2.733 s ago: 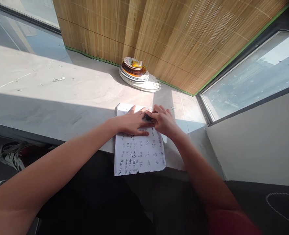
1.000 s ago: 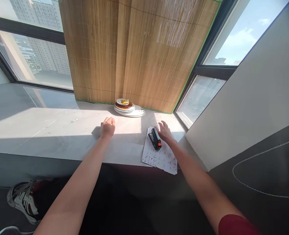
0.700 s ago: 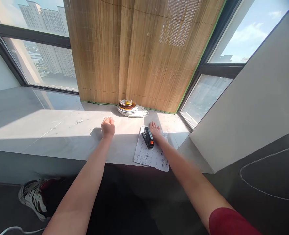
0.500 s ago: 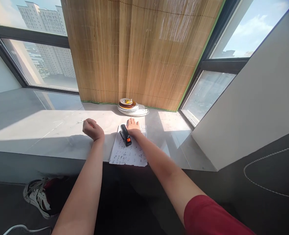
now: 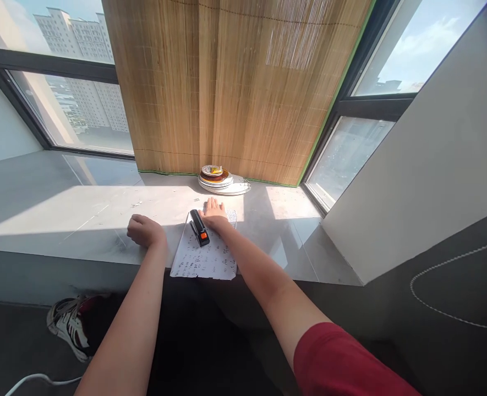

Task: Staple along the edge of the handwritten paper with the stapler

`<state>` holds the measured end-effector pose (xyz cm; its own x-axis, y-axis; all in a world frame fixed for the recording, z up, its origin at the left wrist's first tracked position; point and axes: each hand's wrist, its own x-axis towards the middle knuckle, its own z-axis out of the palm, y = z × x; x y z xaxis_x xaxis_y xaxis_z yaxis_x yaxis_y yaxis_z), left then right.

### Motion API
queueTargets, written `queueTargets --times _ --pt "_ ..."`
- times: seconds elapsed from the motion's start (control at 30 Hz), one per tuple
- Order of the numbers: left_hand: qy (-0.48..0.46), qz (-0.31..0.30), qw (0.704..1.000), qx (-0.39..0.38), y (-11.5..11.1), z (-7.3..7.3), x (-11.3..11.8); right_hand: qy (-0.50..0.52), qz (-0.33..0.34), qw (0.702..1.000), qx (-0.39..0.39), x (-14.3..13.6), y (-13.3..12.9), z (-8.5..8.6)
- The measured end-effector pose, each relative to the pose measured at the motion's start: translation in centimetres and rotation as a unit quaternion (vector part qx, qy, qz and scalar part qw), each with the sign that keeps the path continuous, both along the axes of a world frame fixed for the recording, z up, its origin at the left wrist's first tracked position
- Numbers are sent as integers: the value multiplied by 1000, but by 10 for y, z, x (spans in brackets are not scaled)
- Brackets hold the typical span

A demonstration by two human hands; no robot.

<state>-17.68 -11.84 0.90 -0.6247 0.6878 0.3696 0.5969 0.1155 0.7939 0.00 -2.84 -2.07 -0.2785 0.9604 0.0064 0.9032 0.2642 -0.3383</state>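
Note:
My right hand lies flat near the top of a handwritten sheet of paper, fingers stretched out toward the window. Beside its thumb, a black stapler with an orange patch at its near end rests on the same sheet. The sheet's near edge is ragged and reaches the front edge of the sill. To the left of the paper, my left hand is curled into a fist low over the sill; nothing shows in it. Small bits are scattered on the sill beyond that fist.
A stack of plates stands at the back of the grey sill, against a bamboo blind. Windows flank the blind, and a slanted white wall closes the right side. A shoe and a white cable are below left.
The paper has slid to the left with the stapler on it and my right hand flat on top. My left fist has shifted left and a little toward me.

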Motion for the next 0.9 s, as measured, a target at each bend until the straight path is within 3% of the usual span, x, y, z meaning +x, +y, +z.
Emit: queueTargets --times 0.2,0.33,0.47,0.5,0.57,0.67,0.8,0.9 --pt "-9 0 1000 -7 2 -4 -1 -12 -38 999 6 94 -18 3" --pt "-54 33 998 -21 9 -9 18 -3 -28 999 29 124 -27 -2" --pt "-73 -129 986 -80 14 -6 74 27 -22 998 44 114 -24 -6" --pt "-39 -170 983 -59 13 -6 88 37 -21 998 50 111 -22 -6" --pt "69 -194 977 -48 10 -10 109 58 -18 996 69 107 -18 -2" --pt "195 -175 954 -146 5 -22 119 89 -17 991 99 122 -15 3" --pt "324 -229 905 -151 5 -38 114 153 40 978 134 172 -25 -7" --pt "352 -272 880 -167 6 -44 113 134 73 980 131 212 -40 -21"
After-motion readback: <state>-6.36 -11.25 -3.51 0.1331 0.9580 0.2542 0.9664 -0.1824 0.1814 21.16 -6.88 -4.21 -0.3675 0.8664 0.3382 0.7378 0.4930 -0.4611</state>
